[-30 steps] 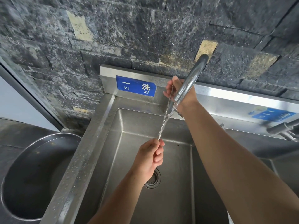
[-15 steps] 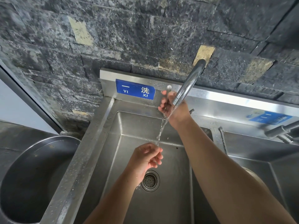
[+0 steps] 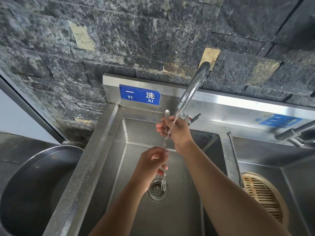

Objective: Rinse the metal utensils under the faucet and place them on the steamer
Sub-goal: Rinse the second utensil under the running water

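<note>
A long thin metal bar spoon (image 3: 165, 143) with a twisted stem stands nearly upright over the left sink basin (image 3: 129, 133). Its small bowl points up and its fork end hangs over the drain (image 3: 157, 190). My right hand (image 3: 175, 132) grips the upper stem just below the faucet spout (image 3: 192, 92), and water runs down along the stem. My left hand (image 3: 151, 163) is closed around the lower stem. A second long metal utensil (image 3: 234, 155) lies on the divider between the basins. The round bamboo steamer (image 3: 265, 196) sits in the right basin.
A blue label (image 3: 139, 94) is fixed on the steel backsplash. A large dark metal bowl (image 3: 34, 184) stands to the left of the sink. Another faucet (image 3: 293, 133) reaches in from the right. A rough dark stone wall rises behind.
Both hands have come lower in the view and the spoon's fork end now shows below my left hand. The camera has tilted down, bringing the steamer and the second utensil into view.
</note>
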Tool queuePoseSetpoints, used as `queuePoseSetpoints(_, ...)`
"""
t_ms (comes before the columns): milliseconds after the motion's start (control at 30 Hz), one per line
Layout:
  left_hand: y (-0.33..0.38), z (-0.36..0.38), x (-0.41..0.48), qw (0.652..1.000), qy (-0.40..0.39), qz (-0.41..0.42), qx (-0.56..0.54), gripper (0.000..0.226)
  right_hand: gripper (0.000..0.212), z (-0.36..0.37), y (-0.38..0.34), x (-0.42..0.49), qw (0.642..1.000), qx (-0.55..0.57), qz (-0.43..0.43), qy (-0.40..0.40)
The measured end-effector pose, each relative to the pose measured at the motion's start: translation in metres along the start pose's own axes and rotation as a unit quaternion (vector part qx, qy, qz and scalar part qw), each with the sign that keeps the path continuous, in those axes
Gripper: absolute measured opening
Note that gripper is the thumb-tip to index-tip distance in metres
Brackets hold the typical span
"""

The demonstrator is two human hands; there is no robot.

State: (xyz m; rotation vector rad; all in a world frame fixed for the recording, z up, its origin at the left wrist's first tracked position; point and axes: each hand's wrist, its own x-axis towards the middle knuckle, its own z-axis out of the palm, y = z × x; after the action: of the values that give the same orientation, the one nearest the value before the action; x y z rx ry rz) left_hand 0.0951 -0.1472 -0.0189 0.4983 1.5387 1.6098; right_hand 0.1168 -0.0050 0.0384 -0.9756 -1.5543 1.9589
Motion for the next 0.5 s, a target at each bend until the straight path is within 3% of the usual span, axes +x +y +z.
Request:
queuePoseSetpoints(133,0.002,-0.006,0.002,1.000,0.001,-0.001,-0.012,0.019,0.020,-0.001,0.012,-0.007,0.999,0.023,0.030,-0.012)
queuePoseSetpoints(500,-0.014,0.025,-0.013,0.998,-0.035,-0.045,0.027,0.007,0.018,-0.041,0.038,-0.031,0.998,-0.034,0.060,-0.003)
